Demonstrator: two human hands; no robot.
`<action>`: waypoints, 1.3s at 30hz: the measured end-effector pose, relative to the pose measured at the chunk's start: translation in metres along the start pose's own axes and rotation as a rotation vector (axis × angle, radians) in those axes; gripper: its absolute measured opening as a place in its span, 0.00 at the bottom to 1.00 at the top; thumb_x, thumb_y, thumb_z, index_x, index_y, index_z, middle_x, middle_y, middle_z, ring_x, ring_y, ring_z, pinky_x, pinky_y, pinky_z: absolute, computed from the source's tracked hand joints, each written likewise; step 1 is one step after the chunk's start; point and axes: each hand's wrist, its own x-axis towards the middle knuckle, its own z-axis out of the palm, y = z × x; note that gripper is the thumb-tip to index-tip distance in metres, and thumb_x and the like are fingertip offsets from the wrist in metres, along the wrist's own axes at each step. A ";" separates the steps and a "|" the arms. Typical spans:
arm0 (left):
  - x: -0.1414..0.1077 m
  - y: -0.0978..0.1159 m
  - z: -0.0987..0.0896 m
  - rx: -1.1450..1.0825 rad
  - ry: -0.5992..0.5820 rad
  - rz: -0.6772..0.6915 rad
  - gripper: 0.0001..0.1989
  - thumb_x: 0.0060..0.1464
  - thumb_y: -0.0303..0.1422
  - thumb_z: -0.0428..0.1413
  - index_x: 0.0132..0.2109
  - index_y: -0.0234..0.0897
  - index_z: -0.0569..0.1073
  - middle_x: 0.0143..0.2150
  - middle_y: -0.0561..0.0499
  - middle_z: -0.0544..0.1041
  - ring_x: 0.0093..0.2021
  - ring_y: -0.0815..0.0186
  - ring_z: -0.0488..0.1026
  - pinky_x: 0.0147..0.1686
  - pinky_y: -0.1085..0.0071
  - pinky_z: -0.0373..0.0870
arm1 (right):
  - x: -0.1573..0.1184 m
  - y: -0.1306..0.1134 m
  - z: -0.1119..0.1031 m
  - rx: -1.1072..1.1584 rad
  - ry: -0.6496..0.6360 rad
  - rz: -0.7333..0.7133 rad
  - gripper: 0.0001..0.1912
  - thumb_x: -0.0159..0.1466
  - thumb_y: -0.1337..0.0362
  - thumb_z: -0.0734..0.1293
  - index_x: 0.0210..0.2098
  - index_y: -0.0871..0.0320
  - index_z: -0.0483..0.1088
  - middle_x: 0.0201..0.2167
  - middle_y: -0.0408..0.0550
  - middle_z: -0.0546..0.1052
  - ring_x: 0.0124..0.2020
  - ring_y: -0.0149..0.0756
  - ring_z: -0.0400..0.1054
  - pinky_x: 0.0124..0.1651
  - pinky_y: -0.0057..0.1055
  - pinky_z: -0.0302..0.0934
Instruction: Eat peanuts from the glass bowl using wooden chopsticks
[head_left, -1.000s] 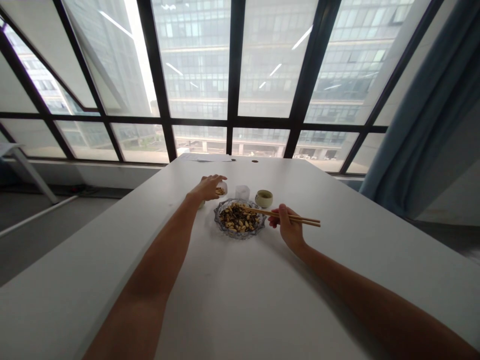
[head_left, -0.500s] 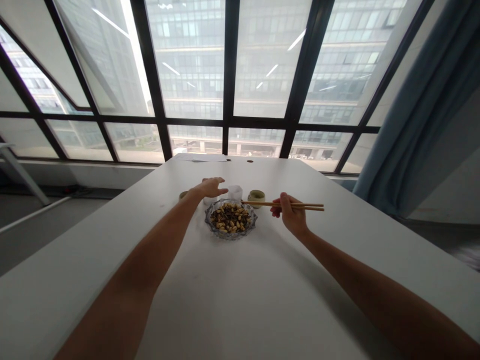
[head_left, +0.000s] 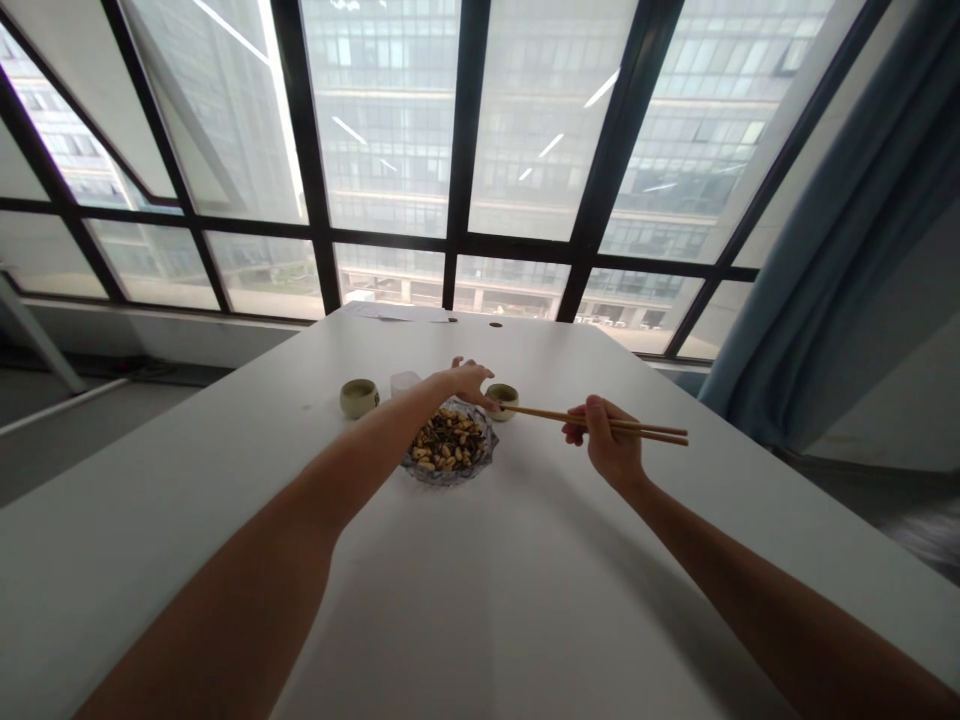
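My right hand [head_left: 613, 440] grips a pair of wooden chopsticks [head_left: 652, 432], their tips pointing left at the front of a small green cup [head_left: 502, 402]. Beside that cup's left side is my left hand [head_left: 471, 382], palm down with its fingers apart and nothing visible in them. Whether its thumb touches the cup, I cannot tell. Below the left hand stands a scalloped glass bowl [head_left: 486, 460] of peanuts and dark seeds [head_left: 448, 440]. My left forearm hides the bowl's upper left part.
A second green cup [head_left: 359, 398] stands left of my forearm, near a clear plastic cup [head_left: 405, 382] that is partly covered. White paper [head_left: 394, 312] lies at the far end of the white table [head_left: 427, 600]. Windows rise behind, and a blue curtain [head_left: 817, 260] hangs at right.
My left hand has moved right, from the clear cups towards the right green cup. My right hand with the chopsticks has shifted slightly right and down. The left green cup now shows fully.
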 end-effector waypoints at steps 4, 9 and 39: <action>0.011 0.005 0.004 0.021 0.004 0.035 0.47 0.44 0.60 0.59 0.67 0.43 0.64 0.70 0.40 0.62 0.70 0.45 0.52 0.67 0.42 0.36 | 0.004 0.000 -0.005 -0.001 0.034 -0.008 0.30 0.60 0.36 0.67 0.26 0.60 0.73 0.15 0.47 0.75 0.14 0.31 0.67 0.16 0.27 0.61; 0.016 0.018 0.006 0.067 -0.016 0.033 0.37 0.45 0.60 0.58 0.55 0.40 0.75 0.60 0.39 0.72 0.63 0.44 0.59 0.65 0.36 0.37 | 0.007 0.003 -0.009 -0.006 0.078 -0.047 0.29 0.62 0.38 0.66 0.26 0.60 0.73 0.15 0.46 0.75 0.14 0.31 0.67 0.17 0.27 0.61; 0.003 -0.002 0.003 0.009 0.025 -0.014 0.47 0.42 0.60 0.60 0.65 0.43 0.64 0.73 0.40 0.55 0.71 0.45 0.48 0.67 0.40 0.36 | 0.015 0.007 -0.008 -0.095 0.065 -0.089 0.29 0.64 0.38 0.64 0.27 0.59 0.73 0.16 0.46 0.75 0.14 0.31 0.67 0.17 0.28 0.61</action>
